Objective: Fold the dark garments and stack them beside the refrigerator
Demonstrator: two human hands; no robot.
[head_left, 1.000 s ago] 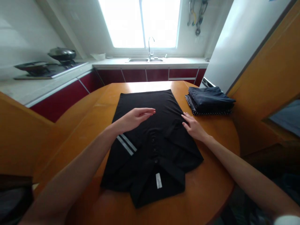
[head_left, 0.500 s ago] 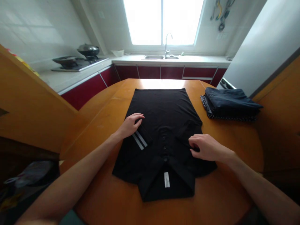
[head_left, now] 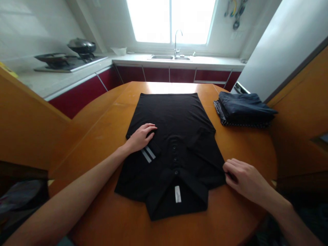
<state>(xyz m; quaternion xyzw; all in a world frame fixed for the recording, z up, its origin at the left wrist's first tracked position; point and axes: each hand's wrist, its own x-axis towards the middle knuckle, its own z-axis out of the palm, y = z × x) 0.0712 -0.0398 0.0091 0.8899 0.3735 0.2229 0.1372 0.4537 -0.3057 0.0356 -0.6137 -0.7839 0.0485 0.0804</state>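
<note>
1. A black button-neck polo shirt [head_left: 171,116] lies spread on the wooden worktop [head_left: 97,136], its hem toward the window [head_left: 151,22] and its collar [head_left: 197,200] toward the person.
2. Three dark buttons [head_left: 175,159] run down the placket in the middle, and a white label [head_left: 178,194] shows inside the neck opening.
3. On the person's left, a sleeve end with two pale stripes [head_left: 148,154] is turned in over the body of the shirt.
4. The left hand [head_left: 141,137] rests on the shirt just beyond those stripes, fingers loosely extended and gripping nothing.
5. The right hand [head_left: 244,176] is curled at the shirt's outer corner on the right, thumb and fingers pinching the edge of the cloth.
6. A stack of folded dark clothes [head_left: 243,111] sits on the far right of the worktop, apart from the shirt.
7. Beyond, a double-bowl sink [head_left: 162,57] with a curved faucet [head_left: 175,44] stands below the window; at far left, a lidded wok [head_left: 81,45] and a shallower pan [head_left: 55,59] sit on the gas stove [head_left: 77,64].
</note>
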